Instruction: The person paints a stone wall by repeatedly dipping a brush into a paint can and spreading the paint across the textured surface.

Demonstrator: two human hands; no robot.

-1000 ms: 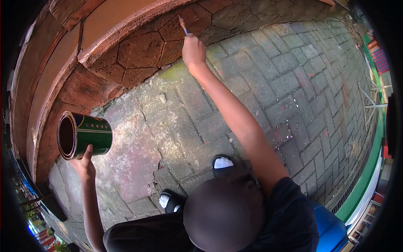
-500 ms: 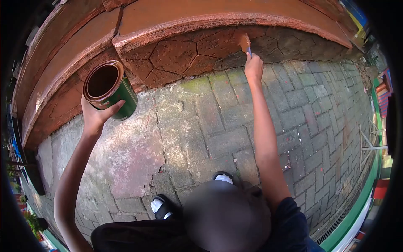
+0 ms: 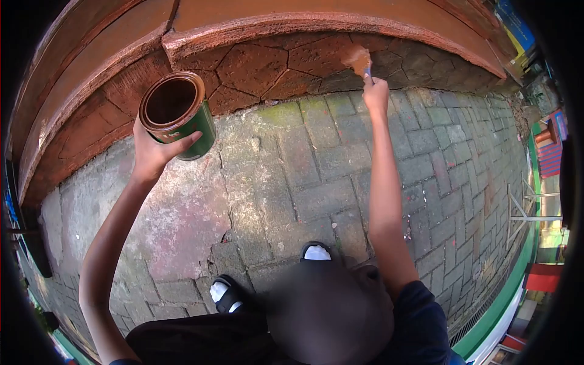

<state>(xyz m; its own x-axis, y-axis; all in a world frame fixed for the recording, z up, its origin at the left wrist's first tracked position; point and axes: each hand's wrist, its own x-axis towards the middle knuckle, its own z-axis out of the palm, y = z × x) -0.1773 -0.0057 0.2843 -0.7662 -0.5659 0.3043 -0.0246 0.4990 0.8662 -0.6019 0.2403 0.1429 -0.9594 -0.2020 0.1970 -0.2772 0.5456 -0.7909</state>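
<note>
We note the left hand (image 3: 153,152) wrapped around a green paint can (image 3: 180,115), fingers curled across its side and thumb on the near wall, a full closed clasp. The can is held up off the ground, tilted a little, with its open mouth toward us; the inside is coated red-brown. It sits just in front of the low stone wall (image 3: 255,67).

The right hand (image 3: 375,94) is closed around the handle of a paintbrush (image 3: 360,61), arm stretched out straight. We cannot tell the exact finger placement, since the hand is small in view. The bristles, loaded with red-brown paint, touch the wall face just under its curved rim.

Below both arms lies brick paving (image 3: 340,182), with patches of moss near the wall's foot.
</note>
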